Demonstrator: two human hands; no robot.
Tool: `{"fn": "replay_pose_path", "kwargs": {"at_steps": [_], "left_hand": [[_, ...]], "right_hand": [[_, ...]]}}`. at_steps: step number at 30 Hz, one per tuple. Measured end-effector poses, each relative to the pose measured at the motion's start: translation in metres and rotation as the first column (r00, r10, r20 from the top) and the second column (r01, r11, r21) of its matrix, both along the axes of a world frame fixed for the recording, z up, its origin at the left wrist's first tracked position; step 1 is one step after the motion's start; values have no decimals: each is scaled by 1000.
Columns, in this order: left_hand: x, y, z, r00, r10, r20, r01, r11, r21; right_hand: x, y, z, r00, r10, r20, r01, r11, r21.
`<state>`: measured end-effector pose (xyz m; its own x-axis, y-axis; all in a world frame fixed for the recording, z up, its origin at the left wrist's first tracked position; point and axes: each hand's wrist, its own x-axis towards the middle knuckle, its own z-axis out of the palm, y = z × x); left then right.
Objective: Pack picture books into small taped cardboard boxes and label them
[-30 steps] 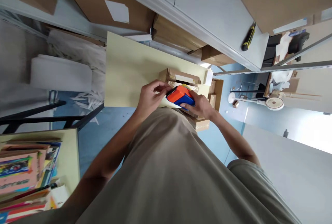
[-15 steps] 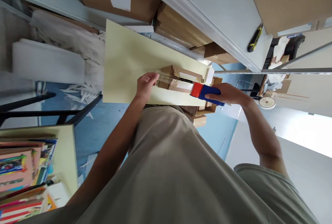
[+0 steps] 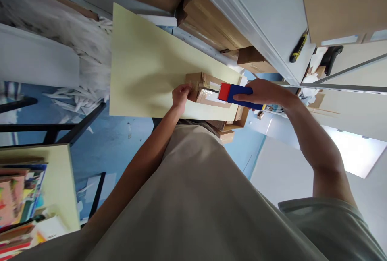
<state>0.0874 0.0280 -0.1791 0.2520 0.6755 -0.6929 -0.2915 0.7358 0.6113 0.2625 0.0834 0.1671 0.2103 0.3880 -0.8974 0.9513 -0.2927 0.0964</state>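
Note:
A small brown cardboard box lies on the pale yellow tabletop, with shiny clear tape and a white label on its upper side. My right hand is wrapped around a blue tape dispenser. Its red head sits over the right part of the box. My left hand is closed in a pinch at the box's left end, touching it. The strip of packing tape there is mostly hidden by the fingers.
A grey shelf edge runs above the table, with a yellow and black box cutter on it. Large cardboard boxes stand behind the table. At lower left, another table bears books and papers.
My left hand has moved right, from holding a stretched strip of tape beyond the box to its left end. The dispenser has shifted slightly up and left in view. The view has turned a little.

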Motion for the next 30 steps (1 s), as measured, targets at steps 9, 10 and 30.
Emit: {"fn": "replay_pose_path", "kwargs": {"at_steps": [9, 10, 30], "left_hand": [[-1, -11, -21, 965, -14, -263, 60, 984, 170], [-6, -12, -20, 963, -28, -267, 80, 979, 186], [-4, 19, 13, 804, -403, -437, 589, 438, 680]], "right_hand": [[1, -2, -13, 999, -16, -33, 18, 998, 57], [3, -4, -15, 1000, -14, -28, 16, 997, 70], [-21, 14, -21, 976, 218, -22, -215, 971, 104]]}}
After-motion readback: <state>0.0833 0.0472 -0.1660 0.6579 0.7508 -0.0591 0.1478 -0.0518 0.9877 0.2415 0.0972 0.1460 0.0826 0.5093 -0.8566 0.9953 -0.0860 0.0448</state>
